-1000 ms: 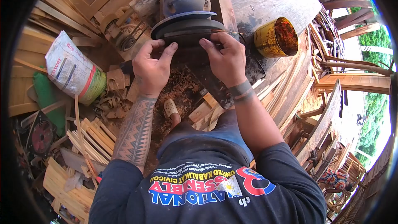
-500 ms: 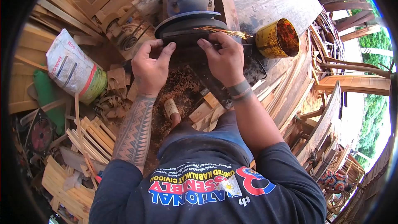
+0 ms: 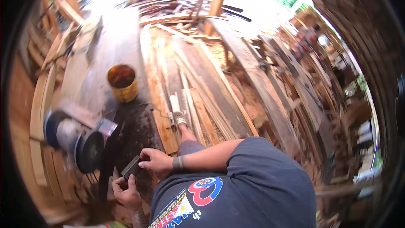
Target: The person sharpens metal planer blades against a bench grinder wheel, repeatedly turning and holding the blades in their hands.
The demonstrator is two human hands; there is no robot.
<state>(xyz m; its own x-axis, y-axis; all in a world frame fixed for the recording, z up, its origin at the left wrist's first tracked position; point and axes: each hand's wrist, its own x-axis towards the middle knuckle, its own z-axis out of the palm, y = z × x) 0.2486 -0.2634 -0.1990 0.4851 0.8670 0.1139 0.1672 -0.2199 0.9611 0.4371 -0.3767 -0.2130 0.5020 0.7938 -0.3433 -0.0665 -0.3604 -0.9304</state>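
A small, dark, rectangular metal plate [image 3: 131,168] is between my two hands, tilted, just in front of my body. My left hand [image 3: 128,192] pinches its near end between thumb and fingers. At the other end, my right hand [image 3: 156,160] grips it with thumb and curled fingers. Left of the hands is the bench grinder [image 3: 69,135], with its near wheel [image 3: 89,152] facing me; the plate is apart from this wheel. A yellow can [image 3: 125,92] with a rusty-brown inside stands beyond the hands on the dark bench end.
A wide board [image 3: 116,38] stretches away past the can. Long wooden strips [image 3: 190,80] lie on the right, beside my foot in a light clog [image 3: 179,117]. Farther right are a long plank [image 3: 257,80] and stacked timber. Another person [image 3: 306,40] is in the background.
My view has swung to the right. The plate has come away from the grinding wheel, where sparks flew, and both hands now hold it close to my body.
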